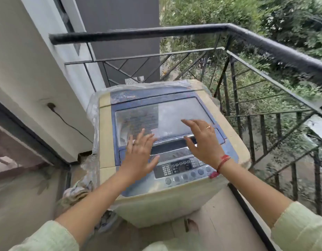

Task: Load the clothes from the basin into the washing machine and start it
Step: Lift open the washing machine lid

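Both hands hold nothing: the left hand (140, 153) and the right hand (203, 140) hover with fingers spread over the shut lid of the cream-and-blue top-loading washing machine (109, 142); its clear, dusty lid window (163, 118) shows a dim interior; a grey button panel (183, 171) sits at its near edge; the machine stands on a balcony, beside the black metal railing (265, 40).

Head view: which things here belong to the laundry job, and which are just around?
Job: washing machine, lid, control panel, left hand, right hand.
Around: railing, wall cable, cloth by the machine.
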Motion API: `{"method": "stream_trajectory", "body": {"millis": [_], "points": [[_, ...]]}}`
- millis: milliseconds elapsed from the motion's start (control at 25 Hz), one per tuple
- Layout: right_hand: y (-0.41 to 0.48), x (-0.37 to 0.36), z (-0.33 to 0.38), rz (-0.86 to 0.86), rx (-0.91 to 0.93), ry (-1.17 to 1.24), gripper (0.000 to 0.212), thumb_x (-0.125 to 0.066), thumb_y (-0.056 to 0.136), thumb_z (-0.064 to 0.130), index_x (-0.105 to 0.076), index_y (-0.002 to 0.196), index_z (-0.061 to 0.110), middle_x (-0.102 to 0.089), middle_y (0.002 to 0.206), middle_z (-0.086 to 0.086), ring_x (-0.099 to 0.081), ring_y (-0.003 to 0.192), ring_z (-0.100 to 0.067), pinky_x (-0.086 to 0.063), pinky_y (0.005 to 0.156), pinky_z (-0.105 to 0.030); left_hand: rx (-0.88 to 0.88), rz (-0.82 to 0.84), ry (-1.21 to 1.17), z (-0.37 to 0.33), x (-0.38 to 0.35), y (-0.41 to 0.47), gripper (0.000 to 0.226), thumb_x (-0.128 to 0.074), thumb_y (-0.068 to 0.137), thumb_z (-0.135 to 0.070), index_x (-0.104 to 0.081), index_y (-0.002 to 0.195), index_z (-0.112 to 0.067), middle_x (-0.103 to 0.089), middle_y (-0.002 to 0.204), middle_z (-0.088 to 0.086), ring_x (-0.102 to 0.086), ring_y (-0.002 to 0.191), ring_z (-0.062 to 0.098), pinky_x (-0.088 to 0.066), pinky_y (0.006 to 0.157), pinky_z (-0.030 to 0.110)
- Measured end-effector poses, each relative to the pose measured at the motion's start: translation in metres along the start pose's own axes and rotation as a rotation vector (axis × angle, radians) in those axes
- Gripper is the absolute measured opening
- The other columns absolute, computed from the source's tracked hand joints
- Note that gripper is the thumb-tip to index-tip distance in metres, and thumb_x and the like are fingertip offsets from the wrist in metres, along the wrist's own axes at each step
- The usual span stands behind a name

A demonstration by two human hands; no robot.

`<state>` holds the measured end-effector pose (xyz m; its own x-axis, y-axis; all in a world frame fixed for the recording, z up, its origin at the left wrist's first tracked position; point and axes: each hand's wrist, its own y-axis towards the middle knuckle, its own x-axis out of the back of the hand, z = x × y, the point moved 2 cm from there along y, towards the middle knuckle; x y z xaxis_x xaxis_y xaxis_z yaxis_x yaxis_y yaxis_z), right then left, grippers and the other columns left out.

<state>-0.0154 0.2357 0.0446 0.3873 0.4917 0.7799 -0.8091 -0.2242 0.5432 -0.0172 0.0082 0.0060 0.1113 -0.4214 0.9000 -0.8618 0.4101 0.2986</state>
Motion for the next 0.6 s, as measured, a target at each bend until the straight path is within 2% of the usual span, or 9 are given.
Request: {"method": "stream_trajectory", "body": {"millis": [160,280,360,440,520,600], "points": [[-0.03,-0.027,-0.009,0.232,0.022,-0.137,0.048,-0.053,0.084,0.032,-0.044,0.13,0.021,-0.051,0.126,-0.009,-0.057,0.105,-0.028,-0.048,0.086,-0.044,0.059,0.266,0.165,-0.006,-0.019,-0.011,0.082,-0.018,0.075,-0.069,-0.029,0.142,-0.022,-0.019,0.154,0.002,0.007,0.146,0.025,0.01,0.113,0.055],[-0.033,-0.037,-0.02,0.412,-0.008,-0.195,0.053,-0.03,0.091,0.039,-0.043,0.137,0.019,-0.055,0.127,-0.007,-0.057,0.108,-0.031,-0.047,0.089,-0.043,0.1,0.365,0.238,-0.008,-0.026,-0.008,0.065,-0.031,0.087,-0.065,-0.033,0.137,-0.023,-0.005,0.157,0.004,0.015,0.144,0.027,0.008,0.112,0.059],[-0.034,-0.04,-0.025,0.574,-0.031,-0.225,0.049,-0.031,0.096,0.033,-0.033,0.144,0.021,-0.051,0.133,-0.003,-0.051,0.118,-0.027,-0.036,0.099,-0.041,0.107,0.392,0.253,-0.011,-0.026,-0.005,0.056,-0.036,0.09,-0.061,-0.039,0.131,-0.023,0.0,0.158,0.005,0.017,0.144,0.028,0.007,0.112,0.06],[-0.034,-0.042,-0.028,0.667,-0.023,-0.256,0.048,-0.035,0.099,0.03,-0.028,0.146,0.024,-0.047,0.138,0.001,-0.045,0.126,-0.022,-0.027,0.108,-0.041,0.113,0.408,0.253,-0.012,-0.025,-0.003,0.053,-0.037,0.09,-0.061,-0.045,0.122,-0.02,0.0,0.158,0.006,0.017,0.144,0.028,0.006,0.112,0.06],[-0.03,-0.041,-0.028,0.71,-0.026,-0.268,0.046,-0.035,0.099,0.033,-0.031,0.144,0.025,-0.048,0.137,0.002,-0.043,0.128,-0.02,-0.02,0.113,-0.043,0.133,0.428,0.245,-0.012,-0.025,0.001,0.053,-0.038,0.088,-0.063,-0.048,0.114,-0.017,-0.001,0.158,0.007,0.018,0.143,0.028,0.004,0.112,0.061],[-0.023,-0.04,-0.025,0.734,-0.053,-0.274,0.04,-0.039,0.097,0.039,-0.042,0.135,0.026,-0.053,0.126,0.001,-0.047,0.122,-0.022,-0.018,0.113,-0.045,0.153,0.451,0.244,-0.01,-0.025,0.007,0.057,-0.04,0.086,-0.066,-0.049,0.11,-0.015,-0.004,0.157,0.006,0.019,0.143,0.028,0.004,0.111,0.063]]}}
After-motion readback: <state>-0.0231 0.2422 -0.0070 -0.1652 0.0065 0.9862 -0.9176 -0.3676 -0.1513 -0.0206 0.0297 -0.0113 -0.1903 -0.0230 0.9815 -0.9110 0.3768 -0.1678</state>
